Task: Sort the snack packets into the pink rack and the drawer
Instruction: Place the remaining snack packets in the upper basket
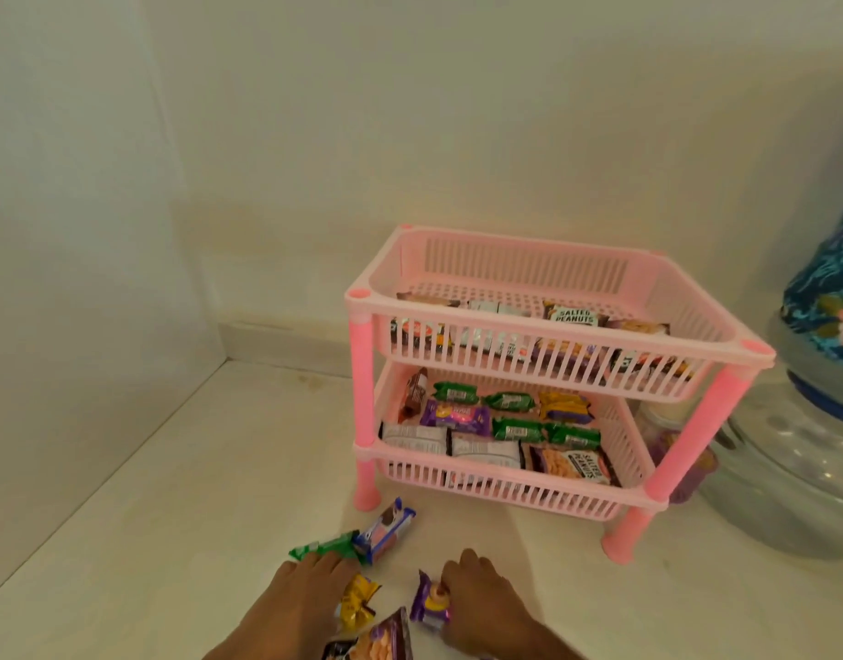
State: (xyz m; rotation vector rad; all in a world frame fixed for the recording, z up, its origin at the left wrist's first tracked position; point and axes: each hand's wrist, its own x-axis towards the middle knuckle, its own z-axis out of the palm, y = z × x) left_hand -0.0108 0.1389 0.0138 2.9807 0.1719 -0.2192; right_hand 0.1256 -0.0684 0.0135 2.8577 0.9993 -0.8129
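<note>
A two-tier pink rack (567, 352) stands on a white surface, and both tiers hold several snack packets. Loose packets lie in front of it: a blue one (386, 528), a green one (331, 545), a yellow one (357, 602), a purple one (426, 604) and a dark peanut packet (386, 638). My left hand (300, 597) lies over the green and yellow packets, fingertips on the green one. My right hand (486, 604) grips the purple packet at its right side. No drawer is in view.
A large clear water bottle (800, 473) with a patterned blue cover (829, 297) stands right of the rack. A small clear jar (681, 445) sits behind the rack's right leg. Walls close the back and left sides.
</note>
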